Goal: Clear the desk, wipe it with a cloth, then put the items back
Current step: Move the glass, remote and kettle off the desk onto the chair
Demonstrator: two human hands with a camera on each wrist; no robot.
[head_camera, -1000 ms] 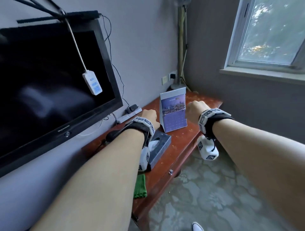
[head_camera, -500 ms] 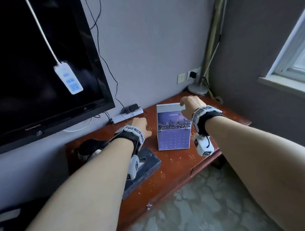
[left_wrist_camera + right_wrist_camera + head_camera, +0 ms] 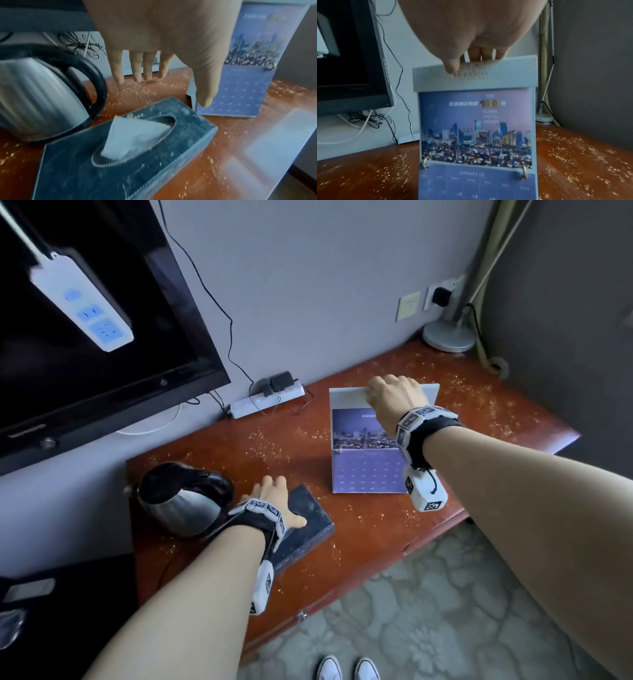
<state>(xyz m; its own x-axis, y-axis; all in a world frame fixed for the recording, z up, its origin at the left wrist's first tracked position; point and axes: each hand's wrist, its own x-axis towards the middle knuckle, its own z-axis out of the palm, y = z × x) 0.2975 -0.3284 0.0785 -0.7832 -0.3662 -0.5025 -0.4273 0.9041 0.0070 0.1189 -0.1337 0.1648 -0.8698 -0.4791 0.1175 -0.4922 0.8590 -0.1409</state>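
Observation:
On the red-brown desk [image 3: 376,529], strewn with pale crumbs, stands a blue-purple desk calendar [image 3: 363,460]. My right hand [image 3: 394,395] grips its top edge; in the right wrist view the thumb [image 3: 452,66] lies on the front of the calendar [image 3: 476,121] and the fingers curl behind. My left hand [image 3: 277,501] hovers over the far end of a dark tissue box [image 3: 308,529]. In the left wrist view its fingers [image 3: 137,67] are straight and spread, holding nothing, above the box [image 3: 120,169] with a white tissue [image 3: 133,136] sticking out.
A steel kettle [image 3: 181,501] with a black handle stands just left of the tissue box. A white power strip [image 3: 267,402] with cables lies by the wall. A lamp base [image 3: 448,335] sits in the far corner. A black TV [image 3: 85,354] hangs at left.
The view has tilted down over the desk. My right hand has settled on the calendar's top edge and closed round it. My left hand has drawn back from the calendar, opened and lowered over the tissue box.

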